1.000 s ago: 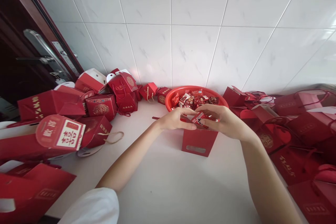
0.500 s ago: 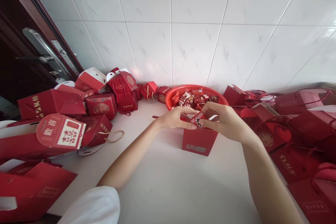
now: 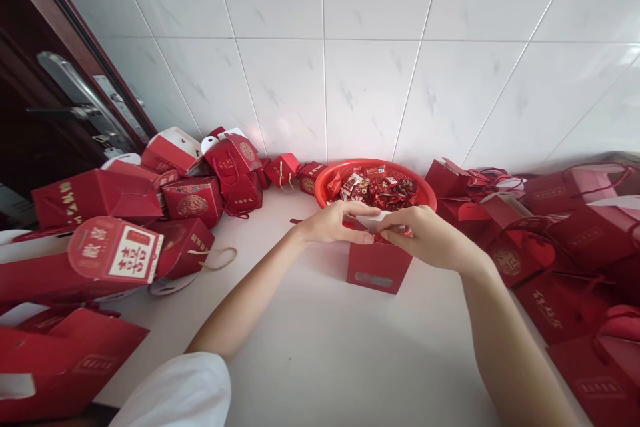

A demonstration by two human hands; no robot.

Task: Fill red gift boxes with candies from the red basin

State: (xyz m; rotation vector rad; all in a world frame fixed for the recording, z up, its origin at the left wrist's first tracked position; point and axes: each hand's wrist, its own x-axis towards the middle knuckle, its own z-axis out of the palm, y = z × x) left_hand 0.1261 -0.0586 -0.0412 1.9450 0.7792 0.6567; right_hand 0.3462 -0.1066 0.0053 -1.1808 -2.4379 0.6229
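A red paper gift box [image 3: 373, 267] with a clear window low on its front stands on the white table, its mouth open at the top. My left hand [image 3: 337, 223] grips the box's upper left edge, thumb on the near side and fingers reaching across toward a pale flap. Over the mouth, my right hand [image 3: 425, 233] is closed, thumb and fingertips drawn together low at the opening. What those fingertips hold, if anything, is hidden. Just behind the box sits a red plastic basket [image 3: 325, 177] with several wrapped candies [image 3: 367, 188] in it.
Red gift boxes [image 3: 193, 203] with cords and gold print are heaped on the left. More red boxes [image 3: 545, 310] crowd the right side. A tiled wall [image 3: 280, 93] closes off the back, and a dark door with a metal handle [image 3: 83, 97] stands far left.
The candy that showed between my fingers has gone out of sight. My right hand has lowered its fingertips to the box's mouth and closed further; my left hand has barely moved.
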